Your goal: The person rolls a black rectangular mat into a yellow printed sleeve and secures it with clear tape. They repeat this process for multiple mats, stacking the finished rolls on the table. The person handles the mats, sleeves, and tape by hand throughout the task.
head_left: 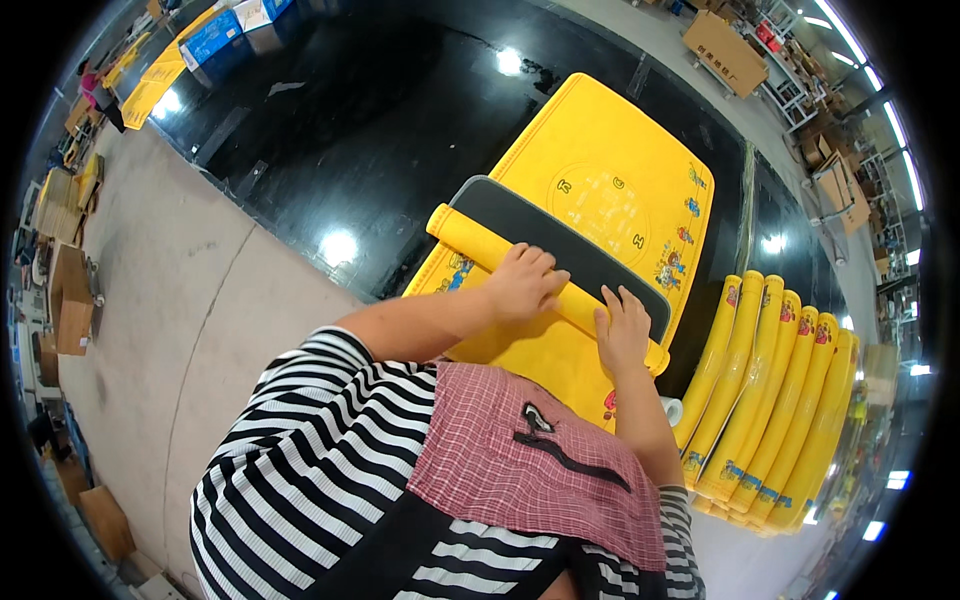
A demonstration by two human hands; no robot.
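A yellow mat [468, 236] lies partly rolled across the table in front of me, its dark grey underside [570, 246] showing as a round-cornered strip beyond the roll. My left hand [527, 281] presses on the middle of the roll with its fingers curled over it. Near the roll's right end rests my right hand [624, 330], fingers stretched out and spread over the roll and the grey strip. Under and beyond these spreads another yellow mat [585, 135], flat, with cartoon figures along its border. The roll's near side is partly hidden by my arms.
Several rolled yellow mats [745, 390] are stacked at the right, with a small white roll [672, 409] beside them. The glossy black table [350, 130] reaches far left, where blue boxes [210, 38] stand. Cardboard boxes [725, 50] and a distant person [98, 98] are farther off.
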